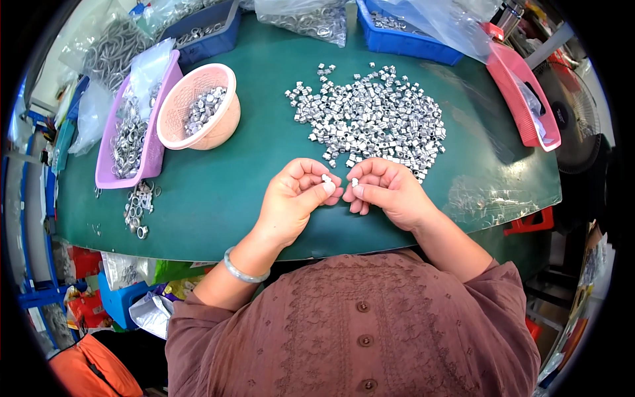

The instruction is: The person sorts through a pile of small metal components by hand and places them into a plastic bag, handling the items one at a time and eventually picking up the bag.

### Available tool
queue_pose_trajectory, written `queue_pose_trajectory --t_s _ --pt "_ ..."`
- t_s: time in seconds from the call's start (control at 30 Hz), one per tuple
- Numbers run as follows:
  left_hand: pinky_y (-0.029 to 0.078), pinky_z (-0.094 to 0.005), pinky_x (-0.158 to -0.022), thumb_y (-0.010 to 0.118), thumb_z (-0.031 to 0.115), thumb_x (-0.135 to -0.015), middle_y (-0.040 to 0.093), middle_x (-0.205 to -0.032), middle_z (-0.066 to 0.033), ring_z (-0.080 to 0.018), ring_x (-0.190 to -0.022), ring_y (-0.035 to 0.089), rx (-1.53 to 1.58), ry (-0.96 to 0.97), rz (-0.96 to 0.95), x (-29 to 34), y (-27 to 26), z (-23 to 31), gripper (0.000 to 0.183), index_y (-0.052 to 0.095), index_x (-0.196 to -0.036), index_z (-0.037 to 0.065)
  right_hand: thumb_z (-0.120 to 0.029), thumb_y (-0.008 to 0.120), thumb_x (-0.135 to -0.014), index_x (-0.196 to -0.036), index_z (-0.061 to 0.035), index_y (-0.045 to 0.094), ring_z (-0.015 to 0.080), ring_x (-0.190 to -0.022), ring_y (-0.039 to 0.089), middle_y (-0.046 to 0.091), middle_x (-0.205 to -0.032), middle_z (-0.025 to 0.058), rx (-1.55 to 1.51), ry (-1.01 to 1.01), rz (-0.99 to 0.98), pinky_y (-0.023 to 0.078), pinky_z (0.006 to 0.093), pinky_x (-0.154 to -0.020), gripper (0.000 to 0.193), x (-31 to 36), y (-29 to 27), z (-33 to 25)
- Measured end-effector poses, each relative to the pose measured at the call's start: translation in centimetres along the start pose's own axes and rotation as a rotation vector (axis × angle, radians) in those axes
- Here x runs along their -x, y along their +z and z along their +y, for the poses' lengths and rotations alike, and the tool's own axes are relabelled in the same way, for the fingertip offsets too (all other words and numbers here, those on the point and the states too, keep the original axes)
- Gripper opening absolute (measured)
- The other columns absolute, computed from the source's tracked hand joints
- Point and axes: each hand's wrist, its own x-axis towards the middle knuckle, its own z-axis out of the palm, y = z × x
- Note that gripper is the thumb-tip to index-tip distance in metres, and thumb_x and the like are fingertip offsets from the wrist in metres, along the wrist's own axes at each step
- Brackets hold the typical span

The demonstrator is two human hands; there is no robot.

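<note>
Close together near the table's front, my two hands pinch small bright metal pieces. My left hand (pixel 291 198) is closed, thumb and forefinger on a small silvery metal piece (pixel 326 178). Likewise my right hand (pixel 393 195) is closed on another small silvery metal piece (pixel 355 182). The fingertips of both hands nearly meet, and they cover part of each piece. Just beyond my hands spreads a loose pile of small silvery metal pieces (pixel 377 116), short and blocky, some with a hole through them. A pale bracelet (pixel 243 268) circles my left wrist.
Left of the pile, a peach basket (pixel 225 126) holds metal pieces. Beside it are a purple basket (pixel 106 162) and loose rings (pixel 135 208) on the green table (pixel 218 212). Blue trays (pixel 403 49) and a bag of rings (pixel 311 23) line the back; a pink basket (pixel 519 99) stands right.
</note>
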Motion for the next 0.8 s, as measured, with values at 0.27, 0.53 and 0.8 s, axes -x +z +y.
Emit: queue_pose_trajectory --t_s 0.27,0.53,0.8 --pt "0.058 -0.0306 -0.079 0.064 0.0 -0.092 0.068 -0.101 -0.0127 -0.0196 -0.088 0.069 0.005 0.0 0.008 0.0 -0.4 0.0 0.015 0.055 -0.104 0.004 -0.006 0.063 -0.093 -0.106 -0.0031 0.059 0.0136 -0.077 0.068 0.07 -0.09 0.0086 0.019 0.006 0.001 0.052 0.0247 -0.066 0.014 -0.3 0.2 0.0" --pt "0.049 -0.0298 -0.076 0.073 0.003 -0.082 0.066 -0.097 -0.005 -0.0152 -0.085 0.061 -0.748 0.389 0.191 1.0 -3.6 1.3 0.017 0.059 -0.091 0.004 -0.007 0.065 -0.09 -0.098 -0.0053 0.061 0.0143 -0.074 0.066 0.067 -0.086 0.0053 0.415 -0.202 0.076 0.051 0.0275 -0.063 0.009 0.1 0.0 2.1" --pt "0.047 -0.0385 -0.085 0.072 0.0 -0.073 0.064 -0.102 -0.0112 -0.0313 -0.096 0.059 -1.326 0.61 -0.069 1.7 -3.0 1.6 0.025 0.063 -0.096 0.004 -0.018 0.07 -0.082 -0.1 -0.0099 0.067 0.0282 -0.075 0.061 0.055 -0.079 0.0072 1.36 -0.563 0.045 0.05 0.0414 -0.064 0.021 -0.2 2.1 1.7"
